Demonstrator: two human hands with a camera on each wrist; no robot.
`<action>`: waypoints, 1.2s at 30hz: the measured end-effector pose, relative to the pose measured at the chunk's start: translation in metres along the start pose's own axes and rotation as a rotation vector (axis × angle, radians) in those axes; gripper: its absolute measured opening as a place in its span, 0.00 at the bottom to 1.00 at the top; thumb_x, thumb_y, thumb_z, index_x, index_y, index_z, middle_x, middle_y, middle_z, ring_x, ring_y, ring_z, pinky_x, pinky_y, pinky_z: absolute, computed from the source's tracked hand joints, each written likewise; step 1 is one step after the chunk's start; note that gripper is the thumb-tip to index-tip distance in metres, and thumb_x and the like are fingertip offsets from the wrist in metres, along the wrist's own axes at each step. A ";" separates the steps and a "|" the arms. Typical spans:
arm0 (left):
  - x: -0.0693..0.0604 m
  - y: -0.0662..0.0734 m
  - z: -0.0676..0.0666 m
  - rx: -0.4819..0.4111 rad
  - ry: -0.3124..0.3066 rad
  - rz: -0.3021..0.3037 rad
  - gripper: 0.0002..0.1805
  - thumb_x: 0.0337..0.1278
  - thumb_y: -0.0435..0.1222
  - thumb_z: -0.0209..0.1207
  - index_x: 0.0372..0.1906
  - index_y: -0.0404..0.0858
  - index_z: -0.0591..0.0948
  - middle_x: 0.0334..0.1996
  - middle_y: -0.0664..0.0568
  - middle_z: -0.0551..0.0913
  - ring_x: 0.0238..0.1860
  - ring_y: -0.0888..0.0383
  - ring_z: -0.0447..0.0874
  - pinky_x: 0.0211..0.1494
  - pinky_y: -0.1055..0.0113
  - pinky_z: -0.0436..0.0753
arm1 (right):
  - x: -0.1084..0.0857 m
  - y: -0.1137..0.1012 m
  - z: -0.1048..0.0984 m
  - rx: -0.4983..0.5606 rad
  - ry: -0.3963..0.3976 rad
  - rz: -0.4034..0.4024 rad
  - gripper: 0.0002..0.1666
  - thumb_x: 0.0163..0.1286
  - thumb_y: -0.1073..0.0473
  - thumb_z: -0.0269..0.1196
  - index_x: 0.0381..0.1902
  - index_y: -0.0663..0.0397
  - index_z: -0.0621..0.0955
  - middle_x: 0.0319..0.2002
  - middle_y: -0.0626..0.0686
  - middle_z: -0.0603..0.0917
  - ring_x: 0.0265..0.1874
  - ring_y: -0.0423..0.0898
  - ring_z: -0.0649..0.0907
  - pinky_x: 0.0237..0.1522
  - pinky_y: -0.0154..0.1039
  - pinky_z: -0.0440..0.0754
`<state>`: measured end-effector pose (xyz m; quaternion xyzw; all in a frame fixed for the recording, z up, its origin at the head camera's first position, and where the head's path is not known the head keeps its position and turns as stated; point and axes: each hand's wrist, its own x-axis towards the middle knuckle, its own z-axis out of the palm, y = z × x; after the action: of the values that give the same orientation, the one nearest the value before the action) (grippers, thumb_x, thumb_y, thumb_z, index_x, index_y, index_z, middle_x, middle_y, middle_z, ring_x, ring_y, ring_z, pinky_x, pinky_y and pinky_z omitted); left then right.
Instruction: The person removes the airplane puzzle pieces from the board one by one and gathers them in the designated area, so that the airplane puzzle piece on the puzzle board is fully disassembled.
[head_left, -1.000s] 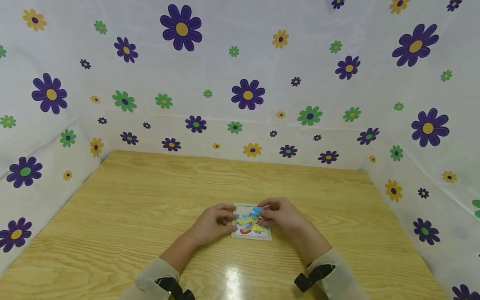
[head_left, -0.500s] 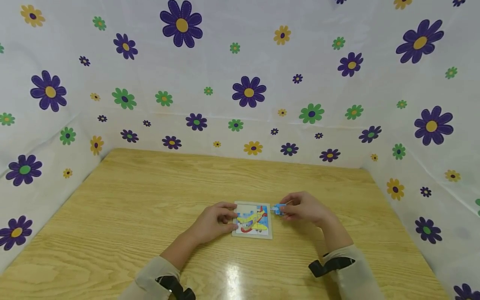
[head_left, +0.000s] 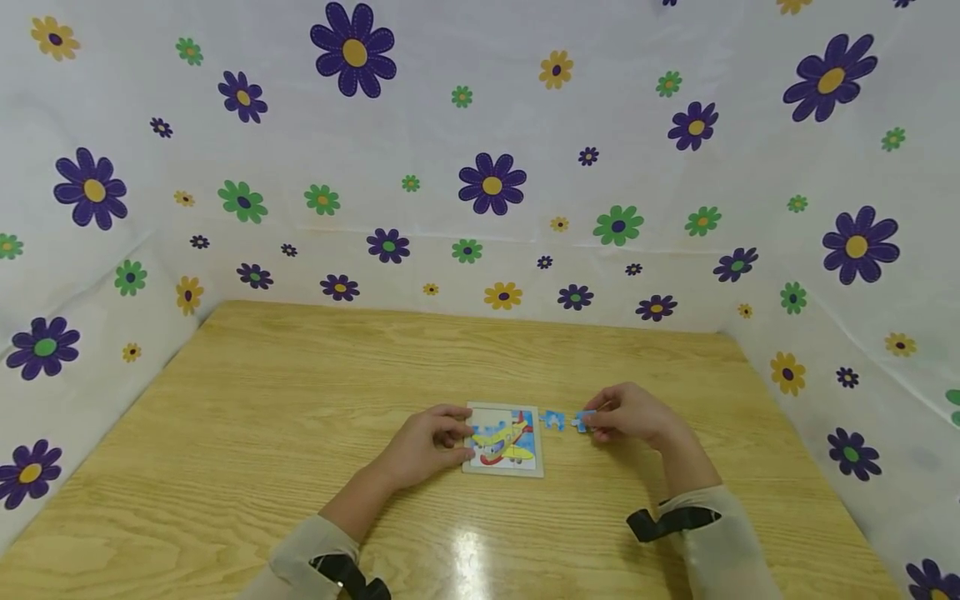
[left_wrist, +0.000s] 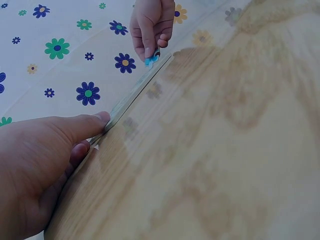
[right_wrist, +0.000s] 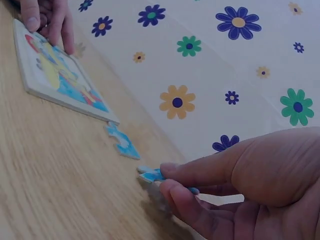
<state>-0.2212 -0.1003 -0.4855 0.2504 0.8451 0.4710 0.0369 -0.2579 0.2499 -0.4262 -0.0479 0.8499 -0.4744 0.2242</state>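
A square puzzle board with a pale frame and a yellow airplane picture lies on the table; bare backing shows at its upper left. The left hand grips the board's left edge, thumb and fingers on the frame. Just right of the board lies a loose blue puzzle piece, also seen in the right wrist view. Farther right, the right hand pinches a second blue piece between thumb and fingers; in the right wrist view this piece is held close above the table.
The wooden table extends around the board on all sides. A white cloth printed with flowers stands behind it and along both sides. A black strap is on the right sleeve, another on the left.
The right hand has moved right, away from the board, with blue pieces. One piece now lies beside the board and the other stays pinched. The left hand has kept its place.
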 end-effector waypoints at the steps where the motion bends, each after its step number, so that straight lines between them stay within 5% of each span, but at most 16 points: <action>1: 0.000 0.000 0.000 -0.001 0.000 0.002 0.14 0.56 0.39 0.71 0.46 0.38 0.88 0.62 0.47 0.79 0.39 0.62 0.77 0.42 0.73 0.80 | 0.000 0.000 0.001 -0.008 0.007 -0.005 0.14 0.70 0.64 0.64 0.47 0.73 0.79 0.31 0.56 0.84 0.25 0.42 0.82 0.31 0.35 0.85; 11: -0.001 -0.003 0.002 0.000 0.015 -0.002 0.14 0.56 0.39 0.71 0.45 0.38 0.88 0.61 0.47 0.80 0.39 0.63 0.77 0.41 0.73 0.80 | 0.002 -0.005 0.017 -0.070 0.142 0.054 0.10 0.65 0.69 0.67 0.41 0.72 0.80 0.32 0.59 0.84 0.25 0.42 0.85 0.32 0.37 0.87; 24: -0.002 -0.003 0.002 0.008 0.015 0.004 0.13 0.56 0.39 0.71 0.45 0.38 0.88 0.61 0.47 0.80 0.39 0.62 0.78 0.42 0.73 0.81 | 0.005 -0.004 0.009 0.058 0.088 0.004 0.18 0.69 0.60 0.66 0.51 0.69 0.80 0.41 0.59 0.85 0.31 0.42 0.85 0.37 0.36 0.87; 31: -0.001 -0.001 -0.001 0.009 0.005 0.004 0.14 0.56 0.40 0.71 0.46 0.38 0.88 0.62 0.47 0.79 0.39 0.63 0.77 0.41 0.73 0.80 | 0.014 -0.010 0.026 0.087 0.080 -0.058 0.19 0.71 0.57 0.65 0.53 0.65 0.82 0.44 0.59 0.85 0.34 0.44 0.86 0.40 0.38 0.87; 36: 0.000 0.000 -0.001 0.012 0.007 0.008 0.14 0.56 0.40 0.71 0.46 0.38 0.88 0.61 0.48 0.79 0.38 0.63 0.77 0.41 0.73 0.80 | 0.020 -0.013 0.044 0.146 -0.011 -0.066 0.18 0.73 0.59 0.62 0.55 0.66 0.81 0.46 0.60 0.84 0.36 0.45 0.86 0.43 0.38 0.87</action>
<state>-0.2212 -0.1008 -0.4851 0.2520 0.8471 0.4668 0.0304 -0.2588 0.2026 -0.4420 -0.0619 0.8098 -0.5421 0.2160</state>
